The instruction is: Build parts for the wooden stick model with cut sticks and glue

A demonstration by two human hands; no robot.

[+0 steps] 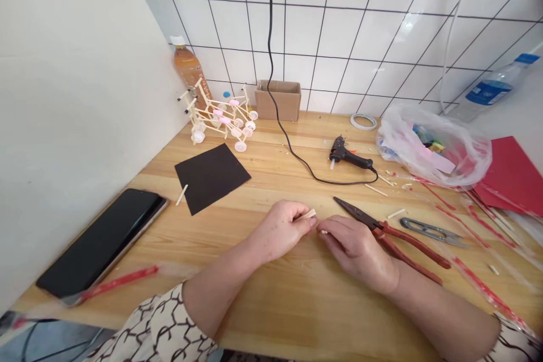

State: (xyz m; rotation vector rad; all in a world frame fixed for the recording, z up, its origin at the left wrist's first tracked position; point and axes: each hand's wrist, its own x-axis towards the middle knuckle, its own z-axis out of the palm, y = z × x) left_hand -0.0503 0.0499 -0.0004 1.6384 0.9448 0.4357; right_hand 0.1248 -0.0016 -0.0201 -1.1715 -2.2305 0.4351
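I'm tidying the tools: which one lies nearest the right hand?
The red-handled pliers, right beside the right hand; the grey snips lie farther right, and the black glue gun farther back.

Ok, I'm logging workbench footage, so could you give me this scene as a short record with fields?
Surface: wooden table
Left hand: left hand pinching at least one pale stick
Right hand: right hand, close to the left, with a pale bit at its fingertips
Tools: pliers beside the right hand; grey snips; black glue gun
Built pieces: stick frames with discs, in front of a bottle
Far edge: cardboard box
Left side: phone, black sheet
Right side: plastic bag, red sheet
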